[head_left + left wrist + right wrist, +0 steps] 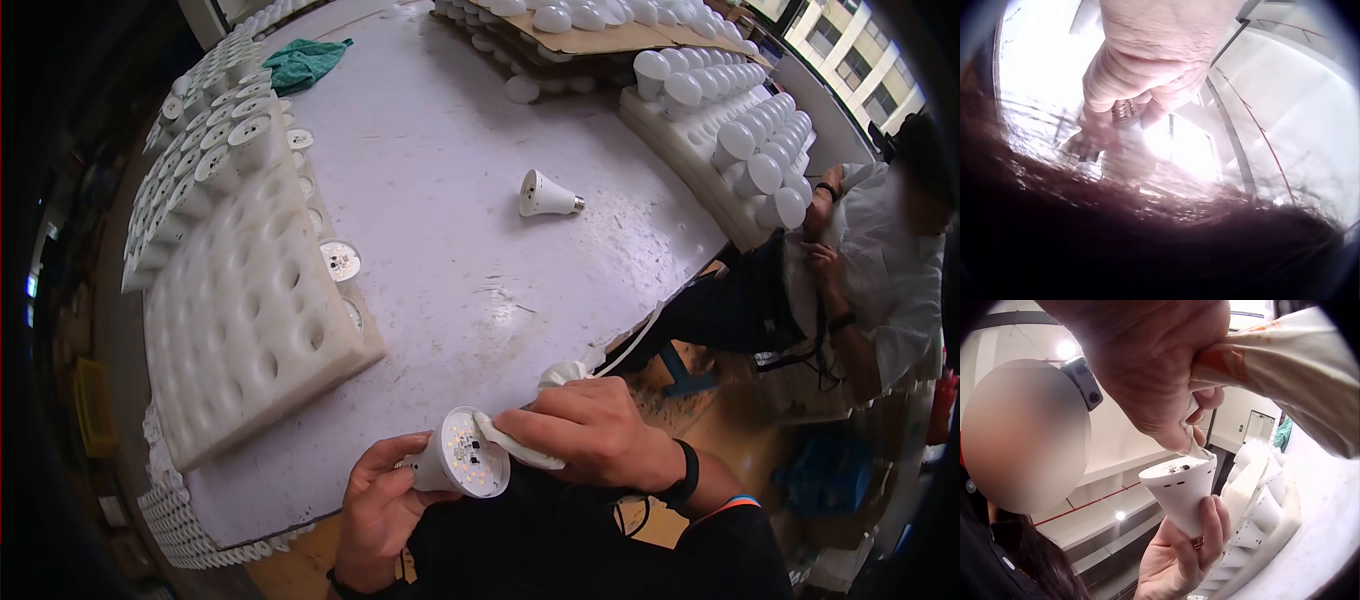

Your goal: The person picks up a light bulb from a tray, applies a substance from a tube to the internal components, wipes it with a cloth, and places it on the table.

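Near the table's front edge, my left hand (372, 510) grips a white LED bulb housing (470, 465) without its dome, tilted so its circuit board with small yellow LEDs faces up. The right wrist view shows the left fingers wrapped round the narrow end of the cone, by the metal screw base (1197, 542). My right hand (605, 430) pinches a white cloth (1291, 369) with orange marks. A folded tip of this cloth touches the housing's rim, and the rest bunches out past the hand. In the left wrist view, glare washes out much of the housing.
One more open bulb housing (545, 194) lies on its side mid-table. A foam tray (250, 310) with rows of housings stands left, a green cloth (305, 64) behind it. Domed bulbs fill another foam tray (690, 160) at right. A seated person (860, 270) is beyond the table's right edge.
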Demonstrator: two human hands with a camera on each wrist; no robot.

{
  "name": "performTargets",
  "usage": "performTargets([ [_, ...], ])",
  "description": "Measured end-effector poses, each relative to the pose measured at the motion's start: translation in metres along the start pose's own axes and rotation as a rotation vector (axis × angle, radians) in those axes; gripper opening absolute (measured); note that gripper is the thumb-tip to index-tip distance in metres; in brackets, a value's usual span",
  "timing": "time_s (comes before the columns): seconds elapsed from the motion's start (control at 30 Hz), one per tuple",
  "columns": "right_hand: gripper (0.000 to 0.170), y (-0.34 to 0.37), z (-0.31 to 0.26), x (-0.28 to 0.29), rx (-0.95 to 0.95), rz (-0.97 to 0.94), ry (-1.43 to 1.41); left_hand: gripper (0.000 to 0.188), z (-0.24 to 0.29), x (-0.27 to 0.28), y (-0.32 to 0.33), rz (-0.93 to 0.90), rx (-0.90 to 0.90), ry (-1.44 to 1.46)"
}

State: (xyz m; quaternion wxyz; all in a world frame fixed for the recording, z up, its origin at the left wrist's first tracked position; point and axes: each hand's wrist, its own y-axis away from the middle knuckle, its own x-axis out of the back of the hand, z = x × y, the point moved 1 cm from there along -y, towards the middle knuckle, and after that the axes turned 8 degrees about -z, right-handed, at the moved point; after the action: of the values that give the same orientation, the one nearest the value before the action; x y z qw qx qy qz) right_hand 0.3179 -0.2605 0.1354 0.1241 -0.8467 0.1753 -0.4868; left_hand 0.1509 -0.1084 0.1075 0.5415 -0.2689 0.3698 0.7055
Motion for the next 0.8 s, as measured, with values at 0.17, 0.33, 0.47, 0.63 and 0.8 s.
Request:
performTargets([
  [0.17,0.028,0.001,0.002,-0.003,-0.003,0.001,-0.015,0.022,0.002,-0.003,-0.002,0.044,-0.14,-0.079],
  [0.33,0.024,-0.001,0.0,-0.001,-0.041,-0.017,-0.08,0.022,0.003,-0.002,-0.006,0.033,-0.18,-0.135],
  [0.47,0.021,0.0,-0.001,-0.002,-0.073,-0.031,-0.143,0.029,0.0,0.0,-0.007,0.018,-0.291,-0.229],
  [0.63,0.018,0.001,-0.002,-0.002,-0.146,-0.089,-0.286,0.033,0.0,0.007,-0.007,-0.024,-0.332,-0.295],
  [0.8,0.018,0.001,0.001,-0.003,-0.216,0.027,-0.399,0.037,-0.004,0.01,-0.023,-0.145,-0.404,-0.218],
])
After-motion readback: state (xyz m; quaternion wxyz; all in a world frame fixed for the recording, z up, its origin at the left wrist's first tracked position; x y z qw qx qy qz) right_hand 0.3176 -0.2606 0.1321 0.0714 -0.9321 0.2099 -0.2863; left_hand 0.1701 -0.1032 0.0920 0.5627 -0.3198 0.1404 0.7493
